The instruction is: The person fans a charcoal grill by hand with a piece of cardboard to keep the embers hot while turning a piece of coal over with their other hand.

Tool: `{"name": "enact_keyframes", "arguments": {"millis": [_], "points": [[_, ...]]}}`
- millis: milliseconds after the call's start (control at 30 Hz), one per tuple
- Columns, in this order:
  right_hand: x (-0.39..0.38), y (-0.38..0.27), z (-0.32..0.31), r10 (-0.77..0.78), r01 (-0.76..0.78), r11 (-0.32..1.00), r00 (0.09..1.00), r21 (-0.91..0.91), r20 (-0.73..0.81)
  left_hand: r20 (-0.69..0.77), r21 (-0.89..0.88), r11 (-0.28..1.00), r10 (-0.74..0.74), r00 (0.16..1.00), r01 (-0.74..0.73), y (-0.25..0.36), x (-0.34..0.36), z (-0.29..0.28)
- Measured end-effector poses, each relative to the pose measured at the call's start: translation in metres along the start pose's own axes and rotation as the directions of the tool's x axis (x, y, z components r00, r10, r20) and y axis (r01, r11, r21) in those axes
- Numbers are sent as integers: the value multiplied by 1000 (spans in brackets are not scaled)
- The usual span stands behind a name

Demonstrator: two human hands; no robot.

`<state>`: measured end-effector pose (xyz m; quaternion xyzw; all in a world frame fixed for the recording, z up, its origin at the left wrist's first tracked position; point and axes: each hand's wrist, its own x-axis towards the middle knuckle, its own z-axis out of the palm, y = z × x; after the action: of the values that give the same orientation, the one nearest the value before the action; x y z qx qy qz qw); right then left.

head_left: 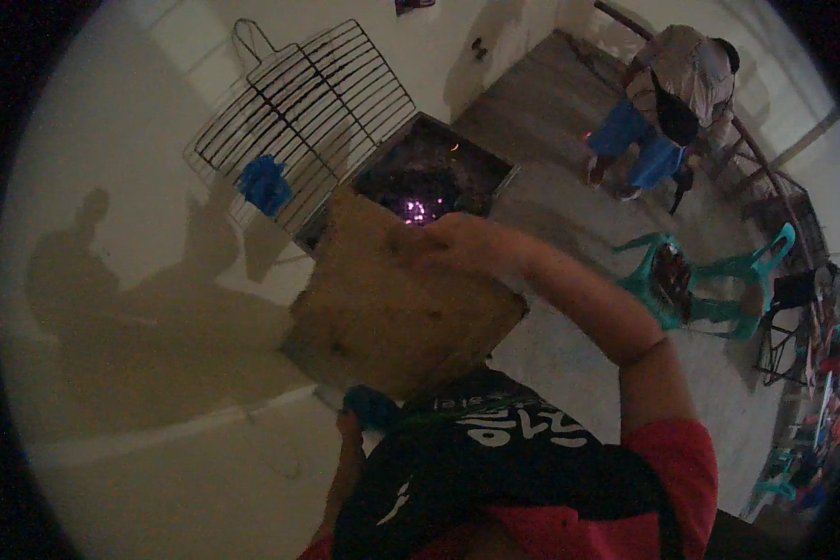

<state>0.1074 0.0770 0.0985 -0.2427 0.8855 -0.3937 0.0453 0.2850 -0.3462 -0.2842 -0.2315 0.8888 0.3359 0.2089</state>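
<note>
My right hand [439, 245] grips the upper edge of a brown board [392, 317], which looks like cardboard, with its fingers closed on it. Right behind that edge is a dark metal charcoal grill [476, 173], where embers [415, 211] glow. Low beside my apron, my left hand [350, 422] is closed on a crumpled blue thing [373, 408]; its material is hard to make out. A wire grill rack [317, 103] with a loop handle leans by the wall at the grill's left. On its lower part sits a blue bundle [264, 185].
A pale wall [140, 373] runs along my left. Green plastic chairs [733, 271] stand to the right, one with a dark item on it. Farther back, a person [677, 103] bends near a railing. Cluttered items [821, 401] line the right side.
</note>
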Motion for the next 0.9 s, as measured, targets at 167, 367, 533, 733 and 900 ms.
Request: {"name": "enact_keyframes", "arguments": {"millis": [167,367,533,733,900], "points": [[7,-11,-43,440,-486,753,873,-444,-210,-13,49,998,43,999,-43,1,-3,-7],[7,-24,-8,-148,147,989,984,18,99,74,-366,884,-284,956,291,54,-30,-10],[17,-31,-48,416,-450,752,891,-481,-183,-64,-185,983,12,998,-24,-20,11,-2],[24,-21,-17,36,-32,985,999,-169,17,-98,-132,991,-16,995,3,-35,12,4],[38,-3,-39,248,-341,784,938,-519,-241,-92,33,998,-51,994,54,10,-3,0]]}}
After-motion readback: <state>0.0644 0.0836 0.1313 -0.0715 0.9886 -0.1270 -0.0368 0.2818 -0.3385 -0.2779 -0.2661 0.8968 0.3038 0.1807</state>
